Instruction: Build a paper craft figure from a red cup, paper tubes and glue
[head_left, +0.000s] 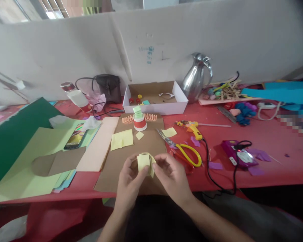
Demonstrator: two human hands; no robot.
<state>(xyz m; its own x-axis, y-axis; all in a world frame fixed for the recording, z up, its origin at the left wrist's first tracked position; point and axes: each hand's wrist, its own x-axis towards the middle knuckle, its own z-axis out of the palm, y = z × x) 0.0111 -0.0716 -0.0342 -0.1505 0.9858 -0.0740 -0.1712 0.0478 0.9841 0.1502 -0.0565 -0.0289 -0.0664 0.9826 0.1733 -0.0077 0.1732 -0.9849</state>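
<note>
Both my hands hold a small piece of folded pale yellow paper [143, 161] above the brown cardboard [111, 178]. My left hand [130, 174] pinches its left side, thumb on the front. At its right edge, my right hand [171, 174] grips it between thumb and fingers. Beyond them stands a white and red paper cup figure [140, 123] with folded orange side strips and a folded green strip on top. A yellow sheet [122, 139] and a small yellow square [139, 135] lie near it. Yellow-handled scissors [188, 153] rest open to the right.
A yellow glue gun [195, 130] with a black cord and a purple device [238, 156] are on the right. Behind stand a white box [155, 108] and a steel jug [195, 79]. Coloured paper [27, 161] and a phone [76, 136] lie left.
</note>
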